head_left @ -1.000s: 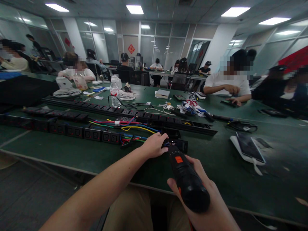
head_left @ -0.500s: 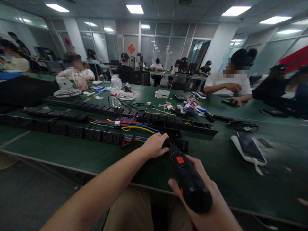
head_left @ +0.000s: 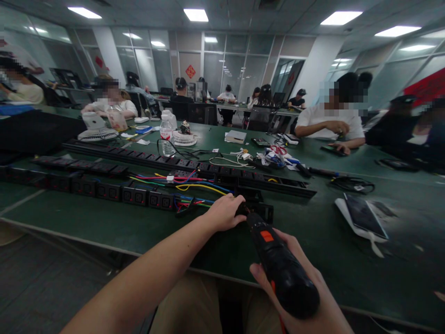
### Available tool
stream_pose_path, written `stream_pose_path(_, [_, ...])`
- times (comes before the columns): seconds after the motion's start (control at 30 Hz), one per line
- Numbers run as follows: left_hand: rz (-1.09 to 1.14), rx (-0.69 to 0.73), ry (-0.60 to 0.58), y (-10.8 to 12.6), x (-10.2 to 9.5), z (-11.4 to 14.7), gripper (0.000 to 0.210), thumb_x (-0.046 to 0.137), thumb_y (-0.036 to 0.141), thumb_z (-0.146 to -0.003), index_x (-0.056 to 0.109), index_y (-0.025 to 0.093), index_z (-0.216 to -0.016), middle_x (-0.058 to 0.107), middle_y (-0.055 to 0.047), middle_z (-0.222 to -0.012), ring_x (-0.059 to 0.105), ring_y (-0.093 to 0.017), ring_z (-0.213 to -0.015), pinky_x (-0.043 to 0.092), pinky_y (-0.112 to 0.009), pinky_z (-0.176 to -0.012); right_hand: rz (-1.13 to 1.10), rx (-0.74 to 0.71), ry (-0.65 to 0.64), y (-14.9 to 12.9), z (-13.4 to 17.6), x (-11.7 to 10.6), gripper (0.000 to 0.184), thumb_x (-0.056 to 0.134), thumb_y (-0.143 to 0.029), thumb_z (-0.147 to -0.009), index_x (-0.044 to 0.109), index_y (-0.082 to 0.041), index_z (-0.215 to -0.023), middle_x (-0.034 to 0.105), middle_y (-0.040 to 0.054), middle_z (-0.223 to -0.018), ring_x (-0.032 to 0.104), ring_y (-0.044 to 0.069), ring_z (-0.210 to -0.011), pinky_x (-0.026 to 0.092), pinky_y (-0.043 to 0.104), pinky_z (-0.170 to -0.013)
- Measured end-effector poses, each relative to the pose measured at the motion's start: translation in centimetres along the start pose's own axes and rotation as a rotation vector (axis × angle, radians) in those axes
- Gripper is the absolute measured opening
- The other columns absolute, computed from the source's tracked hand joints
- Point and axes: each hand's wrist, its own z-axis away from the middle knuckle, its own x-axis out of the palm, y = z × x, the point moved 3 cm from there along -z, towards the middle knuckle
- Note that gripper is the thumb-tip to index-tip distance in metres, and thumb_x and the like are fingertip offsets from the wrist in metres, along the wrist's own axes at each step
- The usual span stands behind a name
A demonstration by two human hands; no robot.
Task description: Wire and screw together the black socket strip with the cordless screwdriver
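My right hand (head_left: 306,264) is wrapped round a black cordless screwdriver (head_left: 278,260) with an orange switch. Its tip points forward at a small black part at the end of the power strip. My left hand (head_left: 227,212) grips that black end part (head_left: 242,208), thumb and fingers closed on it; most of it is hidden. Red, blue, green and yellow wires (head_left: 201,186) run from the left toward this hand. A black power strip (head_left: 132,195) with several sockets lies along the near side, and a longer black strip (head_left: 187,163) lies behind it.
Across the green table stand a water bottle (head_left: 167,137) and a white fan part (head_left: 185,138). At right lie a phone-like device (head_left: 363,215) on a white pouch and a coiled black cable (head_left: 351,184). A co-worker in a white shirt (head_left: 330,123) sits opposite.
The screwdriver and my right hand have shifted slightly right and down in view. My left hand stays on the black part at nearly the same spot.
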Motion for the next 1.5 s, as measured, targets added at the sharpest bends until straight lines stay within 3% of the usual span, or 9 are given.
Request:
stream_pose_path(0.2, [0.053, -0.008, 0.004, -0.27, 0.3, -0.09, 0.039, 0.063, 0.037, -0.084, 0.049, 0.021, -0.118, 0.059, -0.007, -0.1, 0.056, -0.023, -0.098, 0.046, -0.035, -0.088, -0.021, -0.027, -0.002, 0.05, -0.11, 0.03, 0.056, 0.06, -0.049, -0.08, 0.038, -0.029, -0.128, 0.071, 0.0064, -0.108, 0.069, 0.025, -0.098, 0.054, 0.029, -0.063])
stream_pose_path(1.13, [0.044, -0.008, 0.009, -0.01, 0.09, -0.04, 0.038, 0.064, 0.035, -0.083, 0.049, 0.022, -0.116, 0.06, -0.007, -0.103, 0.056, -0.023, -0.099, 0.047, -0.034, -0.088, -0.029, -0.002, 0.003, -0.22, -0.14, 0.28, 0.054, 0.06, -0.049, -0.08, 0.039, -0.028, -0.125, 0.073, 0.0082, -0.099, 0.071, 0.026, -0.089, 0.053, 0.029, -0.057])
stream_pose_path(1.37, [0.049, -0.003, 0.027, -0.16, 0.33, -0.06, 0.038, 0.064, 0.035, -0.083, 0.05, 0.022, -0.115, 0.06, -0.007, -0.101, 0.056, -0.023, -0.097, 0.047, -0.033, -0.086, -0.027, -0.056, 0.027, -0.33, -0.28, 0.23, 0.054, 0.061, -0.047, -0.08, 0.041, -0.024, -0.125, 0.073, 0.0098, -0.096, 0.072, 0.024, -0.075, 0.052, 0.028, -0.053])
stream_pose_path(1.5, [0.042, -0.007, 0.022, -0.07, 0.19, -0.01, 0.038, 0.064, 0.036, -0.083, 0.05, 0.022, -0.115, 0.06, -0.007, -0.1, 0.056, -0.023, -0.096, 0.047, -0.034, -0.086, -0.012, -0.019, 0.038, -0.52, -0.17, 0.08, 0.053, 0.06, -0.049, -0.079, 0.042, -0.025, -0.123, 0.074, 0.0081, -0.095, 0.072, 0.025, -0.077, 0.052, 0.029, -0.054])
